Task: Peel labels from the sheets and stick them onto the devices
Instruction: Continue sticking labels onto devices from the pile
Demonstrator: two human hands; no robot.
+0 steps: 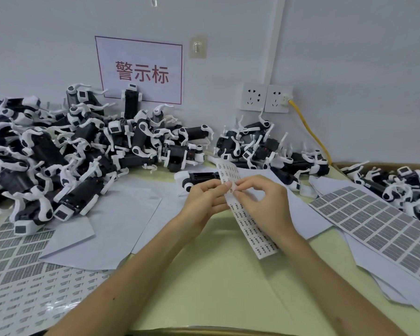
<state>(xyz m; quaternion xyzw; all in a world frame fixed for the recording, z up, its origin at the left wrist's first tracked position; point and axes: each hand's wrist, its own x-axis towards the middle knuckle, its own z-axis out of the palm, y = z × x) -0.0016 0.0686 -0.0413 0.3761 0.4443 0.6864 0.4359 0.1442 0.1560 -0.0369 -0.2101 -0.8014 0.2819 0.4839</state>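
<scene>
A big pile of devices [58, 151] is running off the left edge, above a label sheet [22, 275] that is also getting cut off. The left hand [204, 200] is pinching a strip of labels [249, 229] and hiding part of one device [194, 178]. The right hand [262, 202] is pinching the strip too, covering its middle. The print is looking too tiny to read. Bare table [216, 275] is lying open between the arms.
</scene>
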